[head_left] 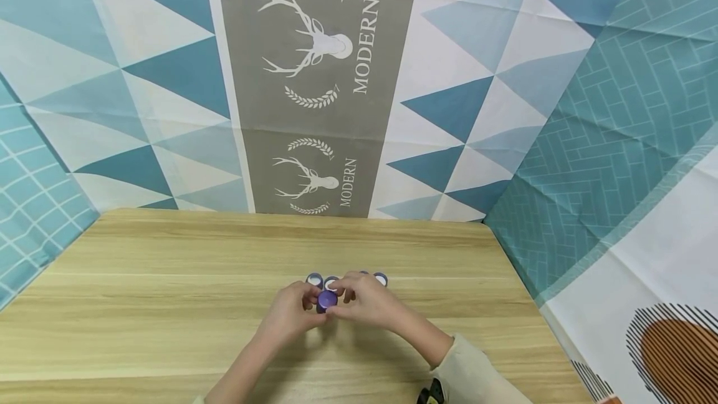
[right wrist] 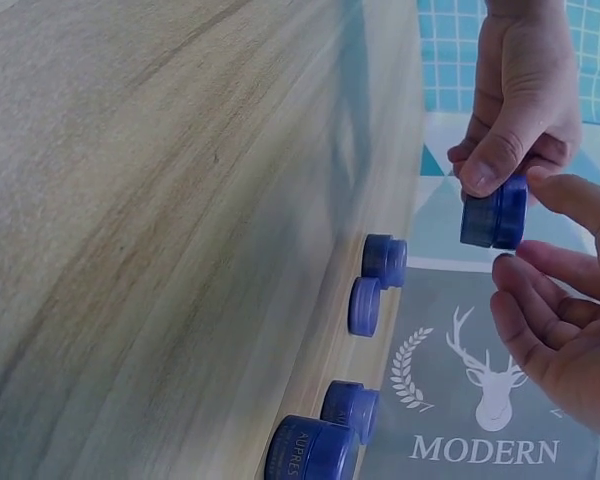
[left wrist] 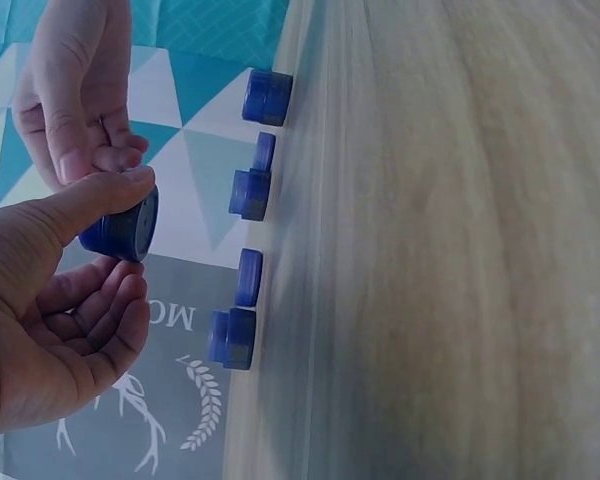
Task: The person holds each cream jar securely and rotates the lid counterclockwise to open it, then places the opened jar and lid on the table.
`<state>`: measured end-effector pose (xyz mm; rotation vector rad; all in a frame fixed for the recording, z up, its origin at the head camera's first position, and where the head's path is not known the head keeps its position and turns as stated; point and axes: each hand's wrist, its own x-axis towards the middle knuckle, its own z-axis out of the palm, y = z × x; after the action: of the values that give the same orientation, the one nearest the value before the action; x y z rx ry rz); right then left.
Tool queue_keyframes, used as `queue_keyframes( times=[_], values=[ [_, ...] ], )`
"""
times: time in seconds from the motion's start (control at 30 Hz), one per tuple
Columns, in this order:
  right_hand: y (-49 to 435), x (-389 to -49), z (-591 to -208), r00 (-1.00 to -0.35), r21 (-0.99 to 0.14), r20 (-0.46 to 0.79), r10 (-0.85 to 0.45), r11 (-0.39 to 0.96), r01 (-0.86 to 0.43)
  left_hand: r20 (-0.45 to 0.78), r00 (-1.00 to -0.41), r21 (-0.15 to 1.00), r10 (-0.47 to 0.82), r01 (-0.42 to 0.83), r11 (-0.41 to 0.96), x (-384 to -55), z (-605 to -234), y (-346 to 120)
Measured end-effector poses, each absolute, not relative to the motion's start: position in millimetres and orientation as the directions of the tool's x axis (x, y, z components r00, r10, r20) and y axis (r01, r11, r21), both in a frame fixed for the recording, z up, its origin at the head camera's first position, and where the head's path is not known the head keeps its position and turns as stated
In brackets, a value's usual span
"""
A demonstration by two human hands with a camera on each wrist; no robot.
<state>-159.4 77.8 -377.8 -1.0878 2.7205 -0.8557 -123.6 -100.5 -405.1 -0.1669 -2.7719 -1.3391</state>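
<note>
A small dark-blue cosmetic jar [right wrist: 480,220] with its lid [right wrist: 511,212] on is held between both hands above the table. My left hand [head_left: 288,312] grips the jar's body between thumb and fingers. From the other side, my right hand [head_left: 367,301] has its thumb and fingertips at the lid's edge, pinching it. The purple lid top [head_left: 328,299] faces up in the head view. Beyond the hands stand open jars [left wrist: 250,195] with loose lids [left wrist: 249,278] beside them. The right hand partly hides this row in the head view.
A jar marked AUPRES [right wrist: 310,450] stands at the near end of the row in the right wrist view. The wooden table [head_left: 168,323] ends at a patterned cloth backdrop [head_left: 314,111] behind and at both sides.
</note>
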Motion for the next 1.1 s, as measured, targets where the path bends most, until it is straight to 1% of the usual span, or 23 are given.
queue_keyframes(
  times=[0.13, 0.43, 0.63, 0.7, 0.97, 1.1],
  values=[
    [78.0, -159.5, -378.4, -0.755, -0.553, 0.128, -0.643, 0.586, -0.593, 0.098, -0.993, 0.779, 0.066, 0.118, 0.615, -125.1, -406.4, -101.0],
    [76.3, -158.5, -379.1, -0.725, -0.506, 0.110, -0.680, 0.589, -0.630, 0.108, -0.992, 0.775, 0.071, 0.129, 0.619, -122.1, -406.4, -100.8],
    [77.3, -158.3, -379.0, -0.761, -0.531, 0.119, -0.638, 0.607, -0.592, 0.119, -0.991, 0.772, 0.063, 0.132, 0.622, -123.4, -406.9, -100.7],
    [77.0, -158.6, -379.1, -0.764, -0.538, 0.120, -0.634, 0.605, -0.586, 0.121, -0.991, 0.766, 0.064, 0.134, 0.628, -123.6, -406.4, -100.6],
    [75.6, -158.3, -379.3, -0.727, -0.505, 0.112, -0.677, 0.591, -0.628, 0.112, -0.990, 0.759, 0.082, 0.138, 0.636, -122.2, -405.9, -99.0],
    [77.0, -157.9, -378.7, -0.744, -0.526, 0.113, -0.658, 0.596, -0.607, 0.115, -0.990, 0.762, 0.076, 0.137, 0.633, -122.3, -405.7, -99.0]
  ],
)
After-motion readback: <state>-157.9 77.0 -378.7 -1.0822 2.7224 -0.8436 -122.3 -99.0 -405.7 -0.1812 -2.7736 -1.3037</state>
